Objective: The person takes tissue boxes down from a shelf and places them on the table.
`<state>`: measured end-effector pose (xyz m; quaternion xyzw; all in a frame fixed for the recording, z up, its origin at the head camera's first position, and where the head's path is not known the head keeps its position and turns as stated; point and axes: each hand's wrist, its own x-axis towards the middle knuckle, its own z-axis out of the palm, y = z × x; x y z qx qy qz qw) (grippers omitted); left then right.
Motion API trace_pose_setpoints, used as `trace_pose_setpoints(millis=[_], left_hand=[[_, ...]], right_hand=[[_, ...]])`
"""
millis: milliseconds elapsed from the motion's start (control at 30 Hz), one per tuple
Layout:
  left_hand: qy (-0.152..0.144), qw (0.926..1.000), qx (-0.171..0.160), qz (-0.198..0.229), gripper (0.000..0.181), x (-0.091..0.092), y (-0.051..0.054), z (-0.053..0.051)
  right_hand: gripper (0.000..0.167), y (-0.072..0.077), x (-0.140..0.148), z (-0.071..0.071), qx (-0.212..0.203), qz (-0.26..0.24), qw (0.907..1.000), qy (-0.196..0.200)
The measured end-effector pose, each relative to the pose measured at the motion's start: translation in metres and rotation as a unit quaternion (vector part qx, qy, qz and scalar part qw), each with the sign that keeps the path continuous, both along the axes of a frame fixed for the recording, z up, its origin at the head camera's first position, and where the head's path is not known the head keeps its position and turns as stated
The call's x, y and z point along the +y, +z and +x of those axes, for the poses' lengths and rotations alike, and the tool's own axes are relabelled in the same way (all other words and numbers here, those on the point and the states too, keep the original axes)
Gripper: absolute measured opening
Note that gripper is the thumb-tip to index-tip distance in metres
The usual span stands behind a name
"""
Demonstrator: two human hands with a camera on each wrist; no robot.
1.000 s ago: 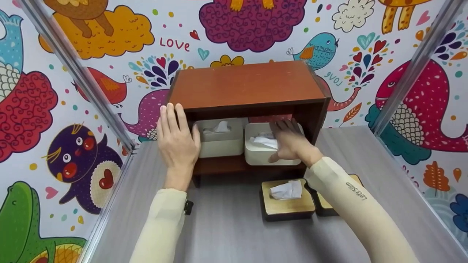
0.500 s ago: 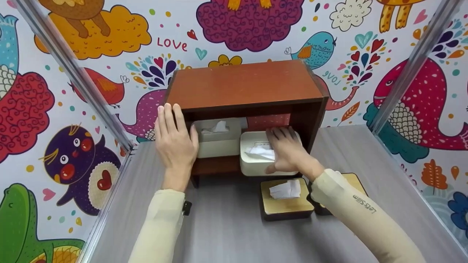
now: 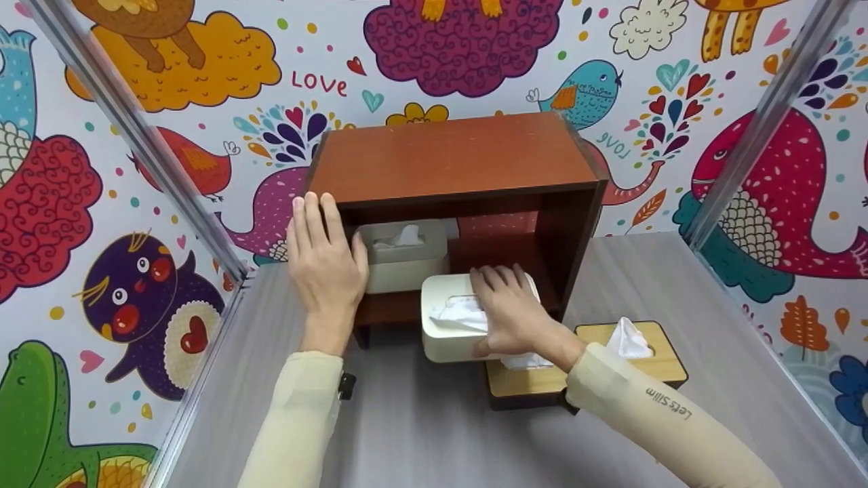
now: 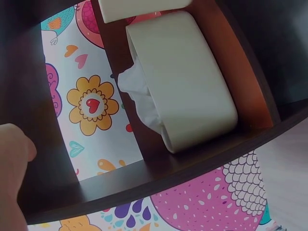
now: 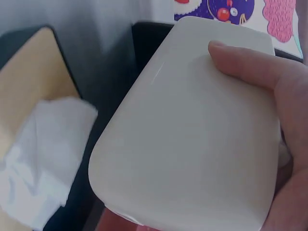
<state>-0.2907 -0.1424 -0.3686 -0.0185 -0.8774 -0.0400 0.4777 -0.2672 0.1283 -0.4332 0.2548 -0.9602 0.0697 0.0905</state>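
Note:
In the head view my right hand (image 3: 519,315) grips a cream tissue box (image 3: 444,346) in front of the brown shelf (image 3: 454,159), its thumb on the near side and fingers over the top. The right wrist view shows the thumb pressed on the cream box (image 5: 187,130). My left hand (image 3: 325,271) rests with straight fingers against the shelf's left side. Beside it, inside the shelf, stands a second tissue box with a grey top (image 3: 400,271); the left wrist view shows this box (image 4: 187,77) with tissue sticking out.
Two wood-topped tissue boxes with dark sides stand on the grey table (image 3: 407,420): one (image 3: 529,386) partly under the held box, the other (image 3: 668,352) to its right. Patterned walls and metal posts (image 3: 135,129) enclose the table on the left, back and right.
My right hand has brought the cream box out of the shelf's right side, toward the front and slightly left, over the wood-topped box. My left hand has stayed against the shelf.

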Motion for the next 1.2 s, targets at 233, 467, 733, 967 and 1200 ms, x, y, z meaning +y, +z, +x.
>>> trace_pose_setpoints(millis=[233, 467, 733, 967, 1200], left_hand=[[-0.001, 1.0, -0.006, 0.007, 0.064, 0.001, 0.002, 0.001], [-0.002, 1.0, 0.003, 0.005, 0.062, 0.001, 0.001, -0.001], [-0.001, 1.0, -0.003, 0.005, 0.064, 0.0, 0.001, 0.0], [0.003, 1.0, 0.001, 0.002, 0.063, 0.0, 0.0, 0.0], [0.007, 1.0, -0.003, -0.002, 0.064, 0.001, 0.001, 0.0]], right_hand=[[0.128, -0.014, -0.027, 0.012, 0.007, 0.009, 0.9999, 0.009], [0.128, -0.03, -0.054, 0.02, 0.003, 0.033, 0.9994, 0.013], [0.129, -0.052, -0.079, 0.025, -0.007, 0.039, 0.999, 0.022], [0.134, -0.076, -0.097, 0.024, -0.017, 0.053, 0.9984, 0.003], [0.132, -0.095, -0.101, 0.02, -0.031, 0.054, 0.998, -0.012]])
